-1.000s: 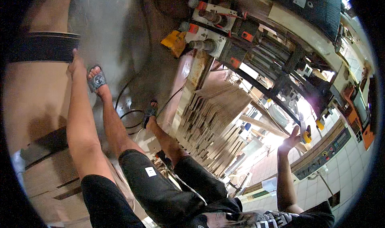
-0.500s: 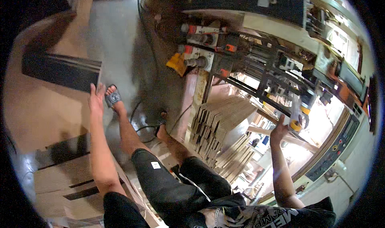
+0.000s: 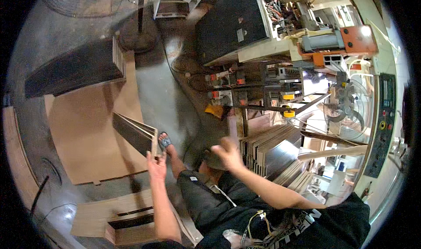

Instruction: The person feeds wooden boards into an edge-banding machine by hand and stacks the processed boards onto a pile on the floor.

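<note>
Gripping boards [image 3: 133, 133] at its eleven o'clock is the left hand [image 3: 156, 166]; at its three, the right hand [image 3: 229, 154], fingers spread.

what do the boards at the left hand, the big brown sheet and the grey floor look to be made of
Boards: probably plywood or fibreboard with a smooth dark face; the edges show pale and bare.
Brown sheet: likely cardboard, matte and plain tan, though thin hardboard is possible.
Grey floor: seems smooth concrete, slightly glossy, with soft reflections.
</note>
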The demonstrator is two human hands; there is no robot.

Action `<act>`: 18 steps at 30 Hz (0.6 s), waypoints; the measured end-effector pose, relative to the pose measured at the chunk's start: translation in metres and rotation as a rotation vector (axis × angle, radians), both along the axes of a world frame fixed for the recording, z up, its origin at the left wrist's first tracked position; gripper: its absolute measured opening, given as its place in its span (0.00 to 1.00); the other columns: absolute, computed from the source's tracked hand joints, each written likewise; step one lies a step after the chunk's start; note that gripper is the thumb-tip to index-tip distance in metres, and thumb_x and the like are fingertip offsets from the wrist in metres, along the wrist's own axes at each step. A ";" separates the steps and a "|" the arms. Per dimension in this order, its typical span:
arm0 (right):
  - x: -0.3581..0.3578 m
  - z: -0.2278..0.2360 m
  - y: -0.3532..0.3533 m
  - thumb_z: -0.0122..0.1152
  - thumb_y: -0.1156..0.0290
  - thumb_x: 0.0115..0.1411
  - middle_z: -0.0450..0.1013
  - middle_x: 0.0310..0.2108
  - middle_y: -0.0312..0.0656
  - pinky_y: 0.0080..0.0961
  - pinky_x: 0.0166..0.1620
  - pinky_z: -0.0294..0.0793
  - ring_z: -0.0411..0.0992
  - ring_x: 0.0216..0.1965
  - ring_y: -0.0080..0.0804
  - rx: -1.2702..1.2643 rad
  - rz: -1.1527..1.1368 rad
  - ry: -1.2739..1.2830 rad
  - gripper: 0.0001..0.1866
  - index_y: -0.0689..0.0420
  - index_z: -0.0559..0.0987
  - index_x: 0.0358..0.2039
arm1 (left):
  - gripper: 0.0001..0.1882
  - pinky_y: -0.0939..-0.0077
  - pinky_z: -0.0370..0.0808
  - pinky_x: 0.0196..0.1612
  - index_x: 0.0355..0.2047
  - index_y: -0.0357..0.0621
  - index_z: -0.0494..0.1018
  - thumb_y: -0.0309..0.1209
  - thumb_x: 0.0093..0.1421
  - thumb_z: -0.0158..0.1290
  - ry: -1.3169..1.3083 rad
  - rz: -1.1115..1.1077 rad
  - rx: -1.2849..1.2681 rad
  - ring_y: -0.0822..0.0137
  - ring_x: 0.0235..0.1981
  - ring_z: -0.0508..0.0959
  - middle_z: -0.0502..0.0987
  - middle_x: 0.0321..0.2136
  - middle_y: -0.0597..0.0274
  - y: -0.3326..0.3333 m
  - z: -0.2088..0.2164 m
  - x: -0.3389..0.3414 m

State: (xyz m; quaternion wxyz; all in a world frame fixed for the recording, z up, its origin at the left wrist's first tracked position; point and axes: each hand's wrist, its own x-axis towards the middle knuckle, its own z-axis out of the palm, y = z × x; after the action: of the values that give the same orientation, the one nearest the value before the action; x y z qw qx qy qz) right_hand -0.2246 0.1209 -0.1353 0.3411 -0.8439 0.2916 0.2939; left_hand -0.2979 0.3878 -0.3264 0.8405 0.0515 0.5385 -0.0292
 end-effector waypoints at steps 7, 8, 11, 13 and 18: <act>0.008 -0.116 0.155 0.73 0.54 0.52 0.80 0.43 0.53 0.37 0.47 0.78 0.80 0.43 0.40 0.186 -0.042 0.090 0.35 0.67 0.76 0.52 | 0.20 0.64 0.76 0.53 0.52 0.48 0.73 0.48 0.70 0.47 -0.050 -0.075 -0.108 0.69 0.43 0.79 0.79 0.40 0.69 -0.075 0.040 -0.018; 0.003 -0.114 0.166 0.73 0.57 0.51 0.81 0.40 0.53 0.36 0.46 0.78 0.81 0.42 0.40 0.089 -0.024 0.146 0.29 0.65 0.78 0.47 | 0.21 0.65 0.74 0.55 0.55 0.48 0.71 0.48 0.71 0.45 -0.153 -0.052 -0.165 0.68 0.48 0.77 0.78 0.46 0.69 -0.072 0.018 -0.039; 0.009 -0.119 0.148 0.72 0.58 0.49 0.81 0.36 0.51 0.37 0.46 0.78 0.81 0.39 0.45 -0.003 0.053 0.179 0.23 0.57 0.81 0.43 | 0.26 0.66 0.69 0.60 0.59 0.46 0.68 0.48 0.69 0.49 -0.108 -0.084 -0.143 0.66 0.58 0.72 0.73 0.56 0.64 -0.081 0.014 -0.032; 0.015 -0.111 0.135 0.71 0.56 0.49 0.81 0.37 0.51 0.38 0.47 0.78 0.81 0.39 0.45 -0.059 0.176 0.085 0.24 0.57 0.81 0.43 | 0.28 0.64 0.70 0.58 0.58 0.47 0.69 0.53 0.67 0.51 -0.034 -0.040 -0.183 0.65 0.56 0.73 0.74 0.55 0.63 -0.084 0.017 -0.018; 0.008 -0.043 0.092 0.72 0.59 0.51 0.80 0.35 0.44 0.34 0.46 0.75 0.77 0.39 0.35 0.098 0.264 0.082 0.23 0.62 0.80 0.42 | 0.35 0.62 0.74 0.54 0.57 0.43 0.70 0.60 0.63 0.51 -0.140 -0.074 -0.222 0.59 0.51 0.76 0.76 0.52 0.59 -0.041 0.008 -0.024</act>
State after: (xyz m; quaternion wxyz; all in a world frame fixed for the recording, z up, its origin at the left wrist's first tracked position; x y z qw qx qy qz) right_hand -0.2163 0.2129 -0.1786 0.3281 -0.8446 0.1773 0.3841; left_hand -0.3218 0.3468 -0.3184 0.8748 -0.0199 0.4699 -0.1160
